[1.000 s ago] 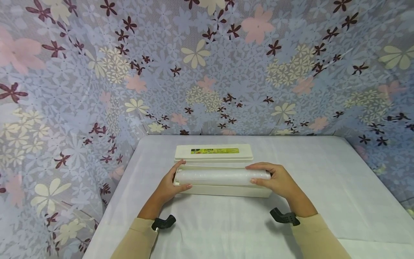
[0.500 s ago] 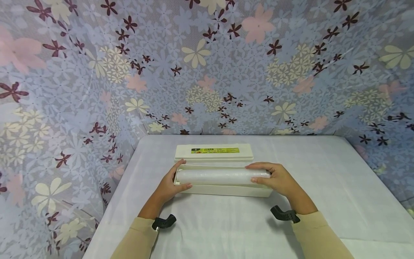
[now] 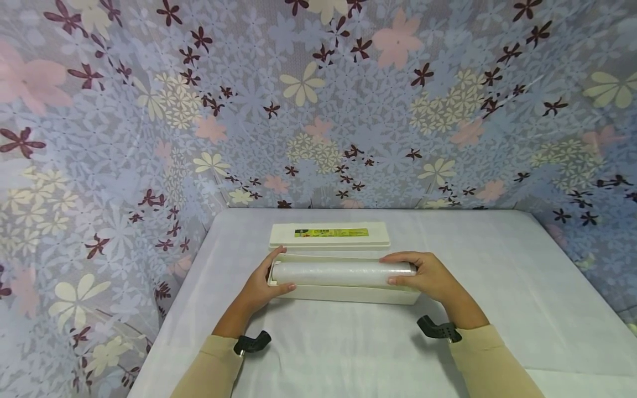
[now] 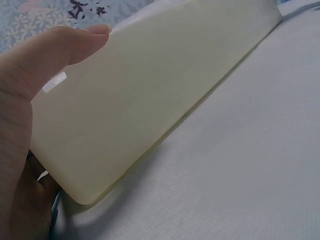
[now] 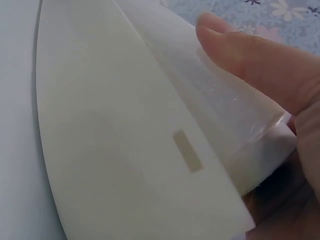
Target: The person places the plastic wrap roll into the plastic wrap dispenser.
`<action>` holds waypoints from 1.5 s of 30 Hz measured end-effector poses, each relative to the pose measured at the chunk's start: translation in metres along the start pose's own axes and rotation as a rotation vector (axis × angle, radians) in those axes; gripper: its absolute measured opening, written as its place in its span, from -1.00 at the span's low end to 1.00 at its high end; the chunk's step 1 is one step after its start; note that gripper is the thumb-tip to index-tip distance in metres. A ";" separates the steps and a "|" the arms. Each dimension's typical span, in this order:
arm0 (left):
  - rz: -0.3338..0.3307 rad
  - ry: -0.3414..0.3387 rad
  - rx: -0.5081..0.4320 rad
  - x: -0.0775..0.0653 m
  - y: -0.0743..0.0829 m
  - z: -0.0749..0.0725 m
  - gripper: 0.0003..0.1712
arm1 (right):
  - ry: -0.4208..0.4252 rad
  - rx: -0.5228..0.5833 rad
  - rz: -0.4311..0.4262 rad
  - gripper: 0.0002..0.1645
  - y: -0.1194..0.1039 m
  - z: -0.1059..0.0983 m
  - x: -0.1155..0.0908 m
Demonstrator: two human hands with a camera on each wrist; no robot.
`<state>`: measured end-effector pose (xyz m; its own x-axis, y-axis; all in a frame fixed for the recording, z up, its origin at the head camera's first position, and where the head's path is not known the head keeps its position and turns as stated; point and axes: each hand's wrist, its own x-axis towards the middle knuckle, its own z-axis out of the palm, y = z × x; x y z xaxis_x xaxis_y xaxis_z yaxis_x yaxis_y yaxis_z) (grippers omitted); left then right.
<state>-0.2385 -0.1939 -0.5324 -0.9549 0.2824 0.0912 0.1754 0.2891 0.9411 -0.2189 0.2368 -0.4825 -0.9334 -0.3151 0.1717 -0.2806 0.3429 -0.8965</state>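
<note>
Roll over the past second (image 3: 328,273): barely shifted, gripped at the same right end as in both earlier head views; lying lengthwise along the mouth of the cream box (image 3: 343,293), right end raised above the near wall.
Roll and box together: judged as a pause in the handling, apparently neither fully seated nor lifted clear.
Left hand (image 3: 260,283): clamped round the box's left end, thumb across the near wall, unchanged from a second ago.
Right hand (image 3: 429,276): clamped on the roll's right end, thumb on the near side, fingers toward the far side.
Lid (image 3: 379,238): lying flat on the white-covered tabletop (image 3: 338,354), just behind the box, untouched, with a yellow-green label (image 3: 332,232).
Count on the tabletop: one roll, one box, one lid, one label.
Count at the wrists: two hands, well apart; two black mounts (image 3: 251,342); two beige sleeves (image 3: 214,365).
Count on the near wall: two small rectangles (image 5: 187,151), one near each end; cutouts or patches, impossible to tell.
Backdrop: one expanse of floral fabric (image 3: 298,88).
</note>
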 end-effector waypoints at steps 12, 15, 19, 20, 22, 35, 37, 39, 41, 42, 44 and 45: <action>0.014 -0.006 -0.016 0.000 -0.002 -0.001 0.19 | -0.037 0.016 -0.049 -0.47 0.005 0.000 0.003; 0.017 -0.007 -0.027 0.000 -0.003 -0.001 0.19 | -0.048 0.032 -0.064 -0.47 0.005 -0.001 0.003; 0.016 -0.005 -0.026 0.000 -0.004 -0.001 0.18 | -0.056 0.031 -0.079 -0.47 0.006 -0.001 0.003; 0.013 -0.004 -0.025 0.000 -0.004 -0.001 0.18 | -0.058 0.028 -0.079 -0.47 0.006 -0.001 0.004; 0.009 -0.003 -0.026 0.000 -0.004 -0.001 0.17 | -0.062 0.020 -0.078 -0.46 0.006 -0.002 0.004; 0.015 -0.004 -0.025 0.000 -0.004 -0.002 0.19 | -0.070 -0.070 -0.076 -0.44 0.003 0.000 0.007; 0.015 -0.004 -0.021 0.000 -0.005 -0.002 0.19 | -0.067 -0.092 -0.079 -0.44 0.003 0.000 0.007; 0.016 -0.006 -0.021 0.000 -0.005 -0.002 0.19 | -0.064 -0.102 -0.081 -0.45 0.004 0.000 0.007; 0.020 -0.008 -0.023 0.000 -0.005 -0.002 0.19 | -0.061 -0.111 -0.084 -0.45 0.004 0.000 0.006; 0.022 -0.009 -0.025 0.000 -0.005 -0.002 0.19 | -0.060 -0.116 -0.082 -0.45 0.004 0.001 0.006; 0.023 -0.011 -0.028 0.000 -0.004 -0.001 0.18 | -0.060 -0.130 -0.081 -0.46 0.004 0.001 0.006; 0.022 -0.012 -0.029 0.000 -0.005 -0.001 0.18 | -0.061 -0.136 -0.079 -0.46 0.004 0.001 0.006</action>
<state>-0.2395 -0.1964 -0.5363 -0.9479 0.2995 0.1084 0.1893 0.2560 0.9480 -0.2254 0.2357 -0.4858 -0.8934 -0.3970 0.2104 -0.3838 0.4308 -0.8168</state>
